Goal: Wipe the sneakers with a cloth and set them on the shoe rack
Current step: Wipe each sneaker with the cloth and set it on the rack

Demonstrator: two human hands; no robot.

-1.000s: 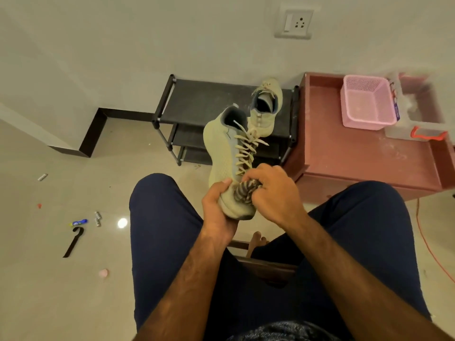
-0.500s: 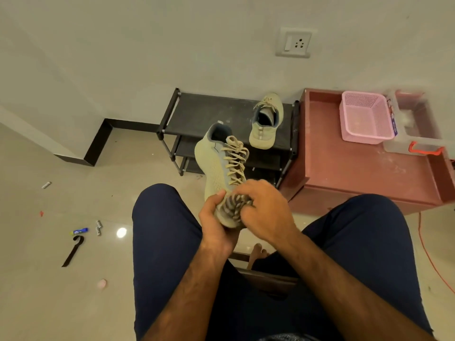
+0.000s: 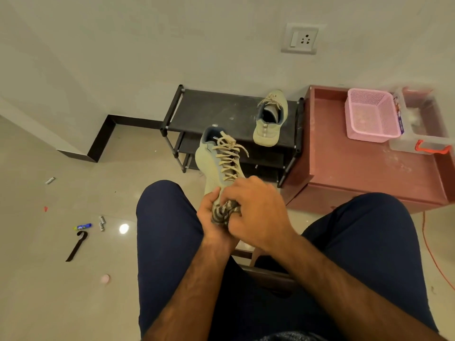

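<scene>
Left hand (image 3: 212,219) grips the sneaker (image 3: 216,166) at its toe; right hand (image 3: 257,216) clutches the cloth (image 3: 225,212) against it. I recommend short, firm strokes.

Warm, rather dim indoor light comes from overhead, leaving one small white glare spot on the glossy floor (image 3: 61,279). Shadows are soft and faint. The wide lens bows the wall (image 3: 147,45) line at the left edge. The clear box (image 3: 418,134) at far right looks smeared.
</scene>
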